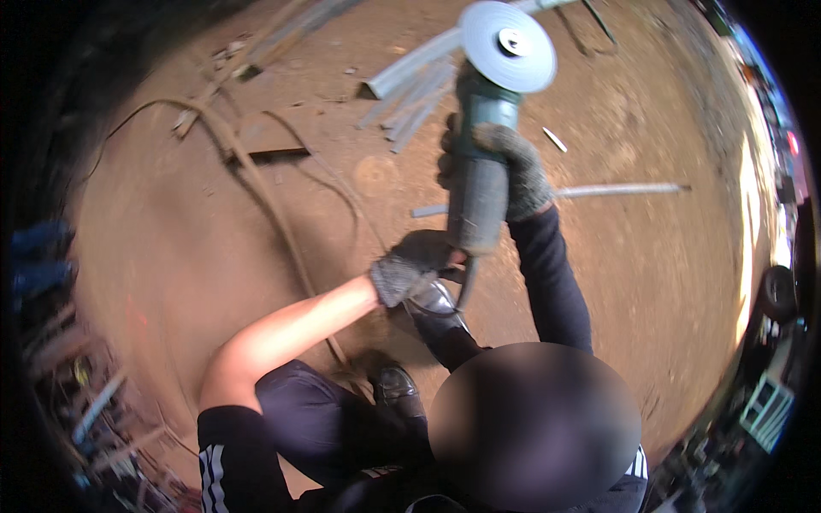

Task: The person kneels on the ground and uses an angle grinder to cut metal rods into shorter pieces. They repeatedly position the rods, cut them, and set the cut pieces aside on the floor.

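Note:
An angle grinder (479, 192) with a dark green front and grey body is held up in front of me, its large pale disc (487, 68) at the far end. My right hand (520, 167), in a grey knit glove, wraps around the middle of the grinder's body. At the rear end, near where the dark cord (467, 289) comes out, my left hand (419, 261) in a dark glove is closed on the tool, a bare fingertip showing. Part of the left fingers is hidden behind the grinder. The disc touches nothing that I can see.
Brown dirt ground (633, 282) lies beneath. Beyond the grinder are a metal channel (410, 67) and several metal strips (419, 107). A thin metal bar (616, 190) and a small white stick (555, 139) lie right. A long hose (256, 179) runs left, near my dark shoes (395, 383).

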Available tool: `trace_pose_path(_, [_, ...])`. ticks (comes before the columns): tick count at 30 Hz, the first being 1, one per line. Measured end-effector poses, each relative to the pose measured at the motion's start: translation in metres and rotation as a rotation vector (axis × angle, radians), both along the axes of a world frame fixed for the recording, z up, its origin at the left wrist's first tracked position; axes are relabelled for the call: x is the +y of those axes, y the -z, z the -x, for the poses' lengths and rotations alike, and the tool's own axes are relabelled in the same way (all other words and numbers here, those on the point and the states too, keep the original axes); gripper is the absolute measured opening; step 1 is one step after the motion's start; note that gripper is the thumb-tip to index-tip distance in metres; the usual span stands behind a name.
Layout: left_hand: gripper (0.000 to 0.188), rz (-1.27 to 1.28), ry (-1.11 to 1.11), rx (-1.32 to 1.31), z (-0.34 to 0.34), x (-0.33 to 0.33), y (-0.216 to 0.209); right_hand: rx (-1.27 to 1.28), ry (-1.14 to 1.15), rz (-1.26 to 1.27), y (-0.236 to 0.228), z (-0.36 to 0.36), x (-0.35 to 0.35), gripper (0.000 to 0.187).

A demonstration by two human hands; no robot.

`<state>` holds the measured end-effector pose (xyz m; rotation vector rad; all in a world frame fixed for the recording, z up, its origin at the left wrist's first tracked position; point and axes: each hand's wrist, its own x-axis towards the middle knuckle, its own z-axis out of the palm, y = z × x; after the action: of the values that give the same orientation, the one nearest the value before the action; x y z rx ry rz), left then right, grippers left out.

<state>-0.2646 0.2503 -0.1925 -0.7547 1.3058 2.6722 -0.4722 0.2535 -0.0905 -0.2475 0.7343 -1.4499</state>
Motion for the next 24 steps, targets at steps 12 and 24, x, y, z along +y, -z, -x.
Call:
trace_pose_path(12, [0.046, -0.301, -0.207, 0.092, -0.059, -0.087, -0.012, 0.314, -0.135, 0.022, 0.005, -0.064, -0.043, 0.054])
trace_pose_path(24, [0.032, 0.284, -0.640, -0.182, -0.058, -0.134, -0.051, 0.585, -0.356, 0.130, 0.084, -0.106, -0.174, 0.039])
